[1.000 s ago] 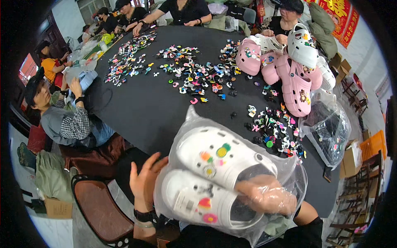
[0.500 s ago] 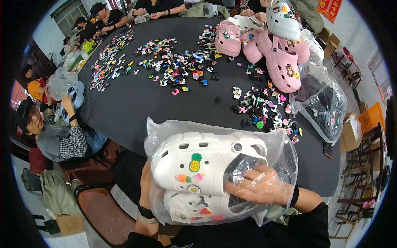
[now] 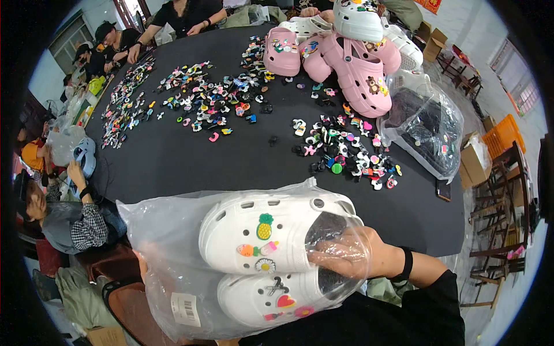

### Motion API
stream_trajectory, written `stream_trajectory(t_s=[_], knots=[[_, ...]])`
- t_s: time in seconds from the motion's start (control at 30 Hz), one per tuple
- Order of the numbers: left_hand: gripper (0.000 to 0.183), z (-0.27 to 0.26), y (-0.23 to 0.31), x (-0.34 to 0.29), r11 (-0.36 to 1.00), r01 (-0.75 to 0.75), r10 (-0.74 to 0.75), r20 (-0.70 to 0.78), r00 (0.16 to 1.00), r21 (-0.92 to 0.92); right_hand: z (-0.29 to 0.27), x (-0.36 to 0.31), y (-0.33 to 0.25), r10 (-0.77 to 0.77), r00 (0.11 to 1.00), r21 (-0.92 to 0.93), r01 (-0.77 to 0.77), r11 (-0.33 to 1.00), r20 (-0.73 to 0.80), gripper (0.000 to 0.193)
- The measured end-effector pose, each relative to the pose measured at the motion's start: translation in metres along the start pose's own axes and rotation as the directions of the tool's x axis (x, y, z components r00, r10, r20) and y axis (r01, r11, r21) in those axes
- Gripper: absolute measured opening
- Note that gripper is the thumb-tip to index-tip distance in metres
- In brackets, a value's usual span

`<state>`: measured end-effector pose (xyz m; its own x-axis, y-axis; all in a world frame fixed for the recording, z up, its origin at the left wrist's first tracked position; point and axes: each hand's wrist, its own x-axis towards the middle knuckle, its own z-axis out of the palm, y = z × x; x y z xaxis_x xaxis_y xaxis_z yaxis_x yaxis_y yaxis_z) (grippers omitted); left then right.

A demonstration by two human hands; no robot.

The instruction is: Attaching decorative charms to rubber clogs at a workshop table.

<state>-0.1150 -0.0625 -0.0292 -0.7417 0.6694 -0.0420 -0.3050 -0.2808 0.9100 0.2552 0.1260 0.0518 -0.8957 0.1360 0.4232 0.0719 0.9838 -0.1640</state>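
Right hand (image 3: pixel 346 256) was inside the clear bag (image 3: pixel 167 254), grip closed on the heels of the white clogs (image 3: pixel 277 259), held above the bench (image 3: pixel 173 161) edge. Left hand mostly hidden behind the bag; grip unclear. Best: push clogs fully in, keep charms facing up.

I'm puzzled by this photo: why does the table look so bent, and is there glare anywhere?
Head view: the fisheye lens curves the black table toward a dark rim; light glints on the clear bag around the white clogs; the centre looks sharp.

Right hand (image 3: pixel 346 256) curled — left hidden.
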Motion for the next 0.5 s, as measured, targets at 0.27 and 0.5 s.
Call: stream_trajectory(t_s=[0.27,0.5], knots=[[0.048,-0.029,0.005,-0.020,0.998,-0.050,0.048,-0.077,0.996,-0.024,-0.017,0.008,0.017,-0.015,1.000,-0.039,0.014,0.999,-0.003,0.033],[0.045,-0.067,0.002,-0.027,0.994,-0.094,0.089,-0.097,0.991,-0.058,-0.038,0.035,0.012,-0.012,0.995,-0.036,0.016,0.999,0.095,0.034]])
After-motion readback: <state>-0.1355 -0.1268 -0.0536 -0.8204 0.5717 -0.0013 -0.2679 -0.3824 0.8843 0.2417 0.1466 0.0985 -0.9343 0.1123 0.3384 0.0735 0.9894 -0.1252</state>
